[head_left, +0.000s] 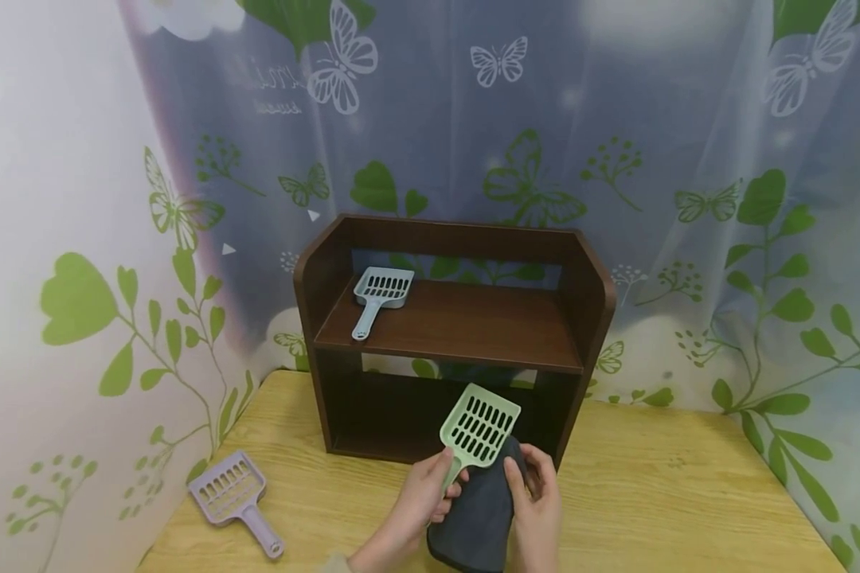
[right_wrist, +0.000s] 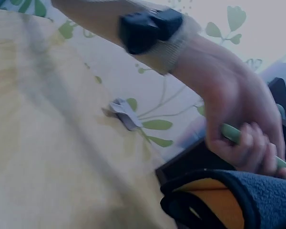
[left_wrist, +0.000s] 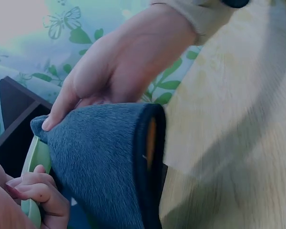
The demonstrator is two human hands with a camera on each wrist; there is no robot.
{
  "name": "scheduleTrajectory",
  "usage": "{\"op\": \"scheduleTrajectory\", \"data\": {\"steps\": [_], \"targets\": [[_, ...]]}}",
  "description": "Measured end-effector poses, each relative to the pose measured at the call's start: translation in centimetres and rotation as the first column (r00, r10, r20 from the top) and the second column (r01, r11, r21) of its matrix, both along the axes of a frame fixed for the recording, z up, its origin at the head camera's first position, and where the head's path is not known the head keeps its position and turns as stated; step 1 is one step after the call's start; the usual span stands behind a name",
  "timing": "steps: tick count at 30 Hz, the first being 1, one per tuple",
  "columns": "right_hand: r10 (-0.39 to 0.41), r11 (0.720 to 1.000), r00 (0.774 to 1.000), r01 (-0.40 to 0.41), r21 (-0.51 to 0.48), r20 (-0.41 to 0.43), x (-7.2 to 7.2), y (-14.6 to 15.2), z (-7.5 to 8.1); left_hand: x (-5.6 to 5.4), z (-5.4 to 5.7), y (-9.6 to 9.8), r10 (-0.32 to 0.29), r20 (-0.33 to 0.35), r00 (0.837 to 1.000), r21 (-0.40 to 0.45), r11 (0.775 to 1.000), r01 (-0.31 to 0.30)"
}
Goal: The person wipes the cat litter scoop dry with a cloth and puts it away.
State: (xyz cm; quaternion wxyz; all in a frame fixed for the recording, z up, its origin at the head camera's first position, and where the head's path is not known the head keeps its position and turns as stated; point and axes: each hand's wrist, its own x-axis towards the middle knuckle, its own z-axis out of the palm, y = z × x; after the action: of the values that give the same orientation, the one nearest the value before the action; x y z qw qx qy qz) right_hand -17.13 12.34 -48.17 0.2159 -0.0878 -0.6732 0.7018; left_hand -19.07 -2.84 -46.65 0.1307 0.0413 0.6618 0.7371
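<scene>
A green slotted litter scoop (head_left: 471, 457) is gripped at its handle by my left hand (head_left: 426, 489), with the slotted pan facing up. My right hand (head_left: 539, 505) holds a dark grey fuzzy cloth (head_left: 473, 513) against the scoop's right side, thumb on top. In the left wrist view, the cloth (left_wrist: 102, 152) drapes between the hands and covers part of the scoop (left_wrist: 37, 155). Its orange inner side (right_wrist: 217, 202) shows in the right wrist view. The fingers of my right hand behind the cloth are partly hidden.
Behind the hands stands a dark brown two-tier shelf (head_left: 466, 318). A light blue litter scoop (head_left: 369, 314) lies on its upper board at the left. A purple litter scoop (head_left: 254, 521) lies on the wooden table (head_left: 659, 493) to the left. Patterned curtains (head_left: 430, 119) enclose the table.
</scene>
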Motion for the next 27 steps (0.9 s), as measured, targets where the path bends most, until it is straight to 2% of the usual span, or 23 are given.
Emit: {"op": "scheduleTrajectory", "data": {"steps": [5, 10, 17, 22, 27], "targets": [[-0.001, 0.999, 1.000, 0.001, -0.051, -0.002, -1.0, 1.2, 0.8, 0.3, 0.2, -0.3, -0.021, -0.035, 0.999, -0.027, 0.999, 0.020], [-0.023, 0.995, 0.998, 0.018, -0.098, -0.052, -1.7, 2.2, 1.4, 0.6, 0.4, -0.8, -0.038, -0.039, 0.998, -0.055, 0.998, 0.036], [-0.045, 0.987, 0.997, 0.034, -0.158, -0.065, -2.1, 3.4, 1.9, 1.0, 0.9, -2.0, -0.131, -0.074, 0.989, -0.115, 0.986, 0.122], [-0.049, 0.974, 0.994, 0.025, -0.227, -0.100, -1.9, 4.2, 2.8, 0.8, 1.5, -3.5, -0.164, -0.074, 0.984, -0.175, 0.973, 0.149], [-0.051, 0.980, 0.992, 0.026, -0.199, -0.118, -1.6, 4.6, 3.3, 0.4, 2.9, -4.8, -0.168, -0.105, 0.980, -0.217, 0.966, 0.142]]}}
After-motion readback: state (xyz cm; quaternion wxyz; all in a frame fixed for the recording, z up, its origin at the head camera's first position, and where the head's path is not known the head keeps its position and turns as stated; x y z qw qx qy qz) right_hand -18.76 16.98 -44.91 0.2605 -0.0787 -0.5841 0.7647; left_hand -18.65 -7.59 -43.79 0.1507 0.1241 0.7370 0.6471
